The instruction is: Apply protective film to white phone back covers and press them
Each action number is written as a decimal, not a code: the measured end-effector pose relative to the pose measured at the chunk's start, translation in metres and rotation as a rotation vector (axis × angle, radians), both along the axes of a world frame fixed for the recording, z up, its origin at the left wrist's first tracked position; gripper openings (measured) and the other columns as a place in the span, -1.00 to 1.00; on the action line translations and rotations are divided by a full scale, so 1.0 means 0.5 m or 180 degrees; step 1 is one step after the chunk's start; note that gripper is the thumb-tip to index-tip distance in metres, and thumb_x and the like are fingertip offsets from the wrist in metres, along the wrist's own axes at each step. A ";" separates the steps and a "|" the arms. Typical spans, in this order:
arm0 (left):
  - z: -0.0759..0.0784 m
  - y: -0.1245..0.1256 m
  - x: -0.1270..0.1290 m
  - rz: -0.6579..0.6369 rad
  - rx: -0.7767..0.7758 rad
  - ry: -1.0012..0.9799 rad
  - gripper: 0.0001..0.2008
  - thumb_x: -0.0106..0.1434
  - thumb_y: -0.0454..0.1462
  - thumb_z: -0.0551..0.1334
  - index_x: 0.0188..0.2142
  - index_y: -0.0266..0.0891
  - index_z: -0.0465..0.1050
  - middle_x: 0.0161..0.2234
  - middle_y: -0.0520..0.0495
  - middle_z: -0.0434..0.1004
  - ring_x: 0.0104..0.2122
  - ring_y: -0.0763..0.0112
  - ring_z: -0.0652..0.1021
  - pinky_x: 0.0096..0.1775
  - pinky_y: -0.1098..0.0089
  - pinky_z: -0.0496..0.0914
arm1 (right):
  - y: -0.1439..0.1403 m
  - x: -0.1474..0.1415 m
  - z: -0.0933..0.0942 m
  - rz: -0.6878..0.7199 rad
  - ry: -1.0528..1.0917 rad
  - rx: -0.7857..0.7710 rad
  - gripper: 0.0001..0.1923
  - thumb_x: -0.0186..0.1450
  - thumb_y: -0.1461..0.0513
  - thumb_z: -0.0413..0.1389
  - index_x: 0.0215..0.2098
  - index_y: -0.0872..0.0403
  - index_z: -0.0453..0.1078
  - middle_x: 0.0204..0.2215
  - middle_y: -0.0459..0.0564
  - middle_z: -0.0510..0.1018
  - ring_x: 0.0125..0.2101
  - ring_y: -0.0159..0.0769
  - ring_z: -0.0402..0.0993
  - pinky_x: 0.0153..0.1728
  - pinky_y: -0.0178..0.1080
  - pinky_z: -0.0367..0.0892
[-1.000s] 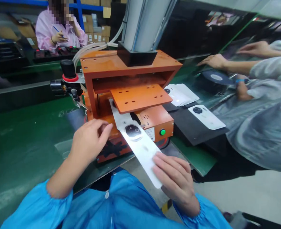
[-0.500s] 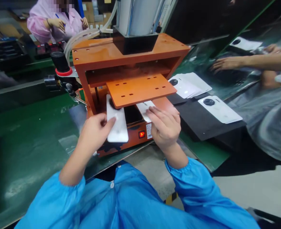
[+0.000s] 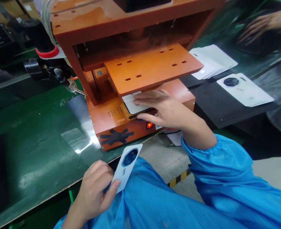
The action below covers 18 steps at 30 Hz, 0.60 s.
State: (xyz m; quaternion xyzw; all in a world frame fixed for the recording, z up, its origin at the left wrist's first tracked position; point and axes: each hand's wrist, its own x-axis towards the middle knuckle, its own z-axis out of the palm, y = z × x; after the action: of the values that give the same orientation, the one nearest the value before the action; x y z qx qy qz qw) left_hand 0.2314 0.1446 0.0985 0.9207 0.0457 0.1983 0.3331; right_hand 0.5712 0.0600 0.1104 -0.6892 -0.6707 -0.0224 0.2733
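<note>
My left hand (image 3: 96, 187) pinches a white phone back cover (image 3: 121, 175) by its lower edge, in front of the bench. Tilted in the hand, that cover shows a dark round camera area near its top. At the orange press (image 3: 75, 33), my right hand (image 3: 165, 108) reaches beneath the raised plate (image 3: 152, 68). Its outstretched fingers rest on a second white phone back cover (image 3: 134, 106), which lies in a dark-edged recess of the press bed. The upper part of that cover is hidden under the plate and my fingers.
Fanned white covers (image 3: 214, 60) and a short pile (image 3: 247, 90) lie on a black stand (image 3: 209, 108) at the right. Another person's hand (image 3: 257, 28) is beyond them. A red-lit switch (image 3: 149, 125) sits on the press front. A black-knobbed regulator (image 3: 36, 35) juts out at left.
My left hand has drawn its cover away from the press, down towards my body. My right hand has flattened over the other cover, which sits further left in the bed. The view has moved closer.
</note>
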 end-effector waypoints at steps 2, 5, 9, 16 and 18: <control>-0.010 -0.003 0.004 -0.0002 0.0077 -0.0033 -0.86 0.40 -0.40 0.24 -0.30 -0.20 0.35 -0.35 -0.05 0.47 -0.33 0.34 0.44 -0.26 0.27 0.44 | 0.005 -0.003 -0.001 -0.0096 -0.0026 -0.0018 -0.64 0.43 0.04 0.25 0.13 -0.04 0.59 0.18 0.06 0.62 0.19 0.08 0.53 0.23 0.16 0.39; -0.017 -0.003 0.009 -0.0047 0.0189 -0.0036 -0.86 0.41 -0.39 0.25 -0.29 -0.20 0.36 -0.34 -0.04 0.49 -0.32 0.33 0.45 -0.24 0.26 0.42 | 0.016 -0.020 -0.008 -0.0380 -0.0172 -0.0033 -0.64 0.46 0.02 0.20 0.13 -0.02 0.57 0.15 0.10 0.63 0.15 0.09 0.52 0.18 0.14 0.37; -0.020 0.001 0.017 -0.0068 0.0276 -0.0076 -0.86 0.41 -0.38 0.25 -0.30 -0.20 0.36 -0.33 -0.05 0.50 -0.31 0.32 0.45 -0.23 0.26 0.41 | 0.028 -0.031 -0.008 -0.0454 -0.0361 -0.0104 -0.62 0.45 -0.01 0.19 0.11 0.00 0.54 0.09 0.13 0.62 0.10 0.09 0.51 0.14 0.11 0.36; -0.016 -0.006 0.030 -0.0116 0.0597 -0.0115 -0.90 0.41 -0.38 0.27 -0.27 -0.22 0.41 -0.24 -0.09 0.57 -0.20 0.26 0.49 -0.13 0.22 0.46 | 0.142 0.012 -0.007 -0.0704 -0.0206 -0.0053 -0.54 0.45 -0.06 0.20 0.18 0.00 0.49 0.15 0.15 0.60 0.23 0.13 0.42 0.29 0.19 0.27; -0.018 -0.010 0.030 -0.0062 0.0732 -0.0102 -0.91 0.41 -0.36 0.27 -0.27 -0.23 0.43 -0.21 -0.11 0.60 -0.16 0.22 0.51 -0.13 0.20 0.47 | 0.189 0.023 -0.014 -0.0633 -0.0168 -0.0075 -0.50 0.45 -0.10 0.19 0.21 -0.01 0.48 0.19 0.13 0.58 0.28 0.12 0.39 0.32 0.20 0.27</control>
State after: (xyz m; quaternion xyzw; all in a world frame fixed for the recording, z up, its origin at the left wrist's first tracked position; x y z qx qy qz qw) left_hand 0.2464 0.1398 0.0896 0.9499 0.0083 0.2136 0.2279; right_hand 0.5827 0.1544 0.1034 -0.7547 -0.6062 -0.0597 0.2438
